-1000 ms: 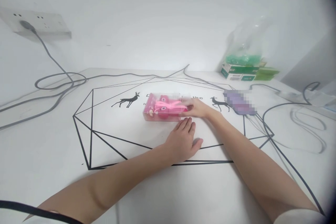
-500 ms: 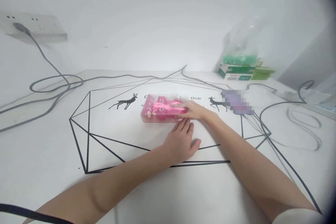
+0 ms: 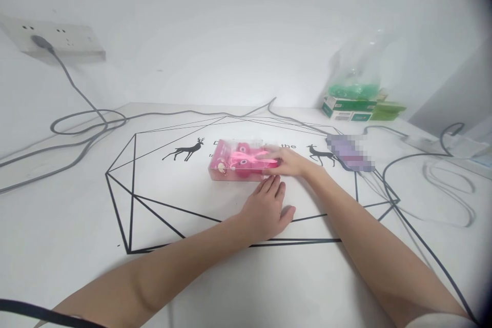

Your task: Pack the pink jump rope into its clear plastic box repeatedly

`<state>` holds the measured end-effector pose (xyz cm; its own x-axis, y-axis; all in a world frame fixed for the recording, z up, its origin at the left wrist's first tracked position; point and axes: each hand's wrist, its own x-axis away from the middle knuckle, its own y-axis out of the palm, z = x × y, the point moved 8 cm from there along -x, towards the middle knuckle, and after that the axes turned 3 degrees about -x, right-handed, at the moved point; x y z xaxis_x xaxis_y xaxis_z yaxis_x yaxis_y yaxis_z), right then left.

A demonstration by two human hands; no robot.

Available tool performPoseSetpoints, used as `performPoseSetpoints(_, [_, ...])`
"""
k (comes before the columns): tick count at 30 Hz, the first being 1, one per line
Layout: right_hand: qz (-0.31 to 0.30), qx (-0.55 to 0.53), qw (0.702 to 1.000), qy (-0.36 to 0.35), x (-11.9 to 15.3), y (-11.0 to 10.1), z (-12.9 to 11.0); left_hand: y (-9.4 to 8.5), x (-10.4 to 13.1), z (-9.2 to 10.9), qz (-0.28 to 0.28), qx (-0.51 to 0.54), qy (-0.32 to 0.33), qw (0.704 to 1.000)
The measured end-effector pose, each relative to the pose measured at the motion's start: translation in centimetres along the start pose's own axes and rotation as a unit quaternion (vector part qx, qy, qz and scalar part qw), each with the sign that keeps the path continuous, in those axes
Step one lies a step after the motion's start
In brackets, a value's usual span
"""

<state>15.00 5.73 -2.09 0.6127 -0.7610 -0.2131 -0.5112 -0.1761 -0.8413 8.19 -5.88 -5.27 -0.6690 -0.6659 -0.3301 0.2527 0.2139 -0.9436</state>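
Pink box with clear plastic sides lies flat near the middle of the tabletop in the head view, its right end hidden under the right hand. That hand's thumb and fingers are parted across the end, but some fingertips are lost from sight and whether they grip or merely rest I cannot tell. The left hand lies palm down just in front, fingers nearly straight and thumb spread, holding nothing; whether its fingertips touch the box is unclear. Through the glossy cover shows one soft-looking, rounded pink figure, crossed by thin pink strands whose nature is hard to make out. The box covers part of the printed lettering between two black deer prints. A purple slab at right is blurred into squares. Behind it, one crinkled transparent bag with green contents sits on green-and-white cartons
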Motion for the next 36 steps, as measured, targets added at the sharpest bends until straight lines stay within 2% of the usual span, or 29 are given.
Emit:
performPoseSetpoints(7, [-0.012, 0.02, 0.998, -0.053, -0.2, 0.4, -1.3, -0.1, -0.1, 0.0, -0.002, 0.005, 0.002, 1.0])
performPoseSetpoints(16, [-0.02, 0.033, 0.998, -0.046, -0.1, 0.5, -1.2, -0.1, -0.1, 0.1, -0.01, 0.003, 0.003, 1.0])
performPoseSetpoints(22, [0.009, 0.042, 0.998, -0.043, 0.0, -0.1, -1.4, 0.1, -0.1, 0.1, -0.021, -0.003, 0.0, 1.0])
performPoseSetpoints(30, [0.015, 0.004, 0.999, -0.048, 0.2, -0.6, -0.5, 0.0, -0.1, 0.1, -0.008, -0.008, 0.004, 1.0])
performPoseSetpoints(36, [0.016, 0.004, 0.999, -0.034, 0.1, -0.7, -0.8, 0.0, -0.1, 0.1, -0.009, -0.011, 0.004, 1.0])
